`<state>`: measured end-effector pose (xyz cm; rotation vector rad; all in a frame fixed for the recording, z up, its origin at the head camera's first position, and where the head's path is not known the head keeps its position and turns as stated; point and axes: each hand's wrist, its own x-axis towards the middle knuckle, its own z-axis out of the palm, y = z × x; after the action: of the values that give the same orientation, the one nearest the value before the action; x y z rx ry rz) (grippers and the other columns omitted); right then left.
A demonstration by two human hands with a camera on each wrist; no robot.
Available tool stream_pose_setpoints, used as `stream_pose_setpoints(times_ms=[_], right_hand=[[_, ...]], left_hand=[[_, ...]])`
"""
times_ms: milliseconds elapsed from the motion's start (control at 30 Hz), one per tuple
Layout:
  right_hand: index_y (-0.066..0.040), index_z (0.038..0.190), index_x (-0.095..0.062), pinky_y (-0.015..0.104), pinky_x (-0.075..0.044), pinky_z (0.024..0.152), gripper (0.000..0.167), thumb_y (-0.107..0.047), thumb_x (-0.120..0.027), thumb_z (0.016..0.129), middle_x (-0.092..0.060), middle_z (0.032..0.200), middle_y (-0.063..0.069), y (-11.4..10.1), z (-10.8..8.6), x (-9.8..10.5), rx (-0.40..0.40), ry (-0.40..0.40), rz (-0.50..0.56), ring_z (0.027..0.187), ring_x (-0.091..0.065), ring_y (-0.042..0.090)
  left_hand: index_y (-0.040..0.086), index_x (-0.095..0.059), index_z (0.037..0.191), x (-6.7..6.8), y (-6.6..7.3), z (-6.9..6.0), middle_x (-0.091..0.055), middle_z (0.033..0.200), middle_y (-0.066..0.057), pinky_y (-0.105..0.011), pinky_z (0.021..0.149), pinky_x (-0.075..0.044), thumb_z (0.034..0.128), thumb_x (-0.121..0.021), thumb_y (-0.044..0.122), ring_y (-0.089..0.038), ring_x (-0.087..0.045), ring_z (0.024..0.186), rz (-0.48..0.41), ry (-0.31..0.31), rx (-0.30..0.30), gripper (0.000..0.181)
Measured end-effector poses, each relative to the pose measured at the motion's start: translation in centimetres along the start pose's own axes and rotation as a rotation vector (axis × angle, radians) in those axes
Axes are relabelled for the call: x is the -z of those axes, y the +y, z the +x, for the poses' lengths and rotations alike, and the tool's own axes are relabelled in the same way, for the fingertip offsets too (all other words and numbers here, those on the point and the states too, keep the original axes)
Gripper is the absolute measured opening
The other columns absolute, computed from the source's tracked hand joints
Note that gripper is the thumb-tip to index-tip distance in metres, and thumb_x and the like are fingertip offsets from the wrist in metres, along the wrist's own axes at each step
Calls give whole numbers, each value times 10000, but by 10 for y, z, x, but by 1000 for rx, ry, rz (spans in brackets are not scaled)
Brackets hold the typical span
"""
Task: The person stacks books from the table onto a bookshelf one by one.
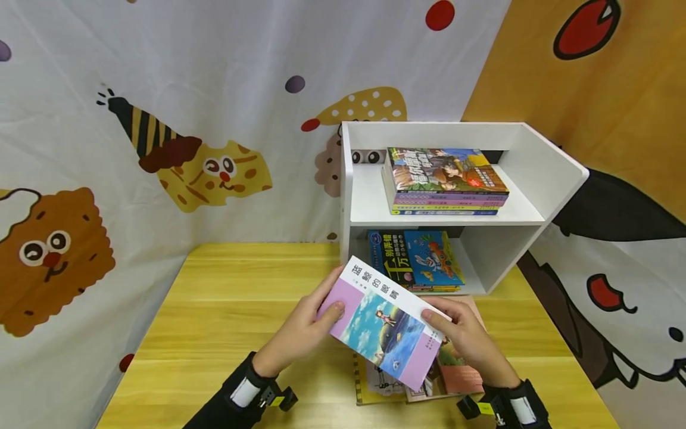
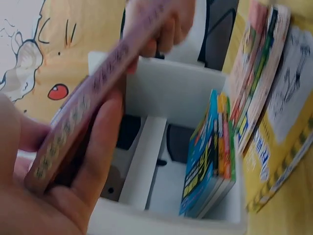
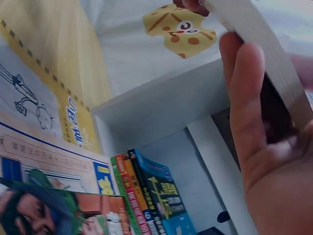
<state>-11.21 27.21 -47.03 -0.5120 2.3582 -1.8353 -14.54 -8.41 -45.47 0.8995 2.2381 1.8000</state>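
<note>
A paperback book (image 1: 383, 325) with a lilac and white cover and a seaside picture is held tilted above the table. My left hand (image 1: 302, 328) grips its left end, thumb on the cover and fingers underneath. At the other end my right hand (image 1: 468, 339) pinches the edge the same way. In the left wrist view the lilac spine (image 2: 93, 93) runs between thumb and fingers of the left hand (image 2: 73, 181). The right wrist view shows the page edges (image 3: 264, 54) against the right hand (image 3: 274, 171). Below the book lie other books (image 1: 461, 378), partly hidden by it.
A white two-tier shelf (image 1: 552, 173) stands at the back right of the wooden table (image 1: 230, 298). Its upper tier bears a stack of books (image 1: 447, 179); more books (image 1: 418, 259) lie in the lower one. A patterned cloth (image 1: 225, 71) hangs behind.
</note>
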Motion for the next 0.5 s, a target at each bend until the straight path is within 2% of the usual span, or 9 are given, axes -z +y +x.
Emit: stream_pose_setpoints(times_ms=[100, 200, 267, 333, 433, 500], right_hand=[[13, 1488, -651, 382, -691, 713, 377, -162, -579, 1162, -801, 1236, -107, 7, -2, -9, -68, 114, 37, 922, -823, 184], [-71, 1558, -600, 396, -694, 697, 420, -217, -591, 1164, -787, 1222, -104, 13, -3, -17, -106, 205, 103, 915, -823, 178], [-135, 1660, -477, 331, -662, 639, 503, -202, -571, 1171, -758, 1063, -106, 16, -3, -21, -77, 243, 133, 809, -776, 105], [-217, 1747, -306, 306, -667, 678, 616, -161, -538, 1179, -748, 1134, -153, 18, -6, -27, -25, 265, 154, 866, -781, 72], [-304, 1790, -91, 249, -658, 804, 761, -89, -492, 1181, -721, 1279, -191, 20, -12, -35, 39, 286, 176, 1020, -774, 33], [-342, 1790, -27, 305, -672, 930, 806, -62, -473, 1179, -635, 1517, -184, 20, -18, -40, 57, 305, 205, 1231, -761, 93]], left_hand=[[340, -248, 1771, -7, 0, 0, -670, 1370, -139, -349, 781, -657, 1180, -516, 165, -194, -703, 936, -38, 44, 21, 672], [372, -257, 1765, -12, 2, -1, -655, 1389, -160, -393, 675, -670, 1179, -499, 128, -221, -698, 879, -68, 89, 39, 680], [383, -255, 1764, -14, 5, -2, -661, 1366, -176, -411, 615, -662, 1180, -491, 118, -229, -694, 833, -84, 125, 47, 683], [399, -239, 1764, -16, 8, -2, -674, 1339, -181, -409, 605, -659, 1184, -484, 129, -219, -701, 811, -94, 162, 52, 684], [432, -198, 1760, -19, 14, -3, -653, 1460, -150, -401, 650, -668, 1197, -466, 166, -208, -721, 837, -106, 215, 41, 679], [439, -169, 1762, -21, 17, -3, -600, 1570, -113, -389, 712, -678, 1203, -453, 188, -206, -734, 912, -116, 241, 30, 675]])
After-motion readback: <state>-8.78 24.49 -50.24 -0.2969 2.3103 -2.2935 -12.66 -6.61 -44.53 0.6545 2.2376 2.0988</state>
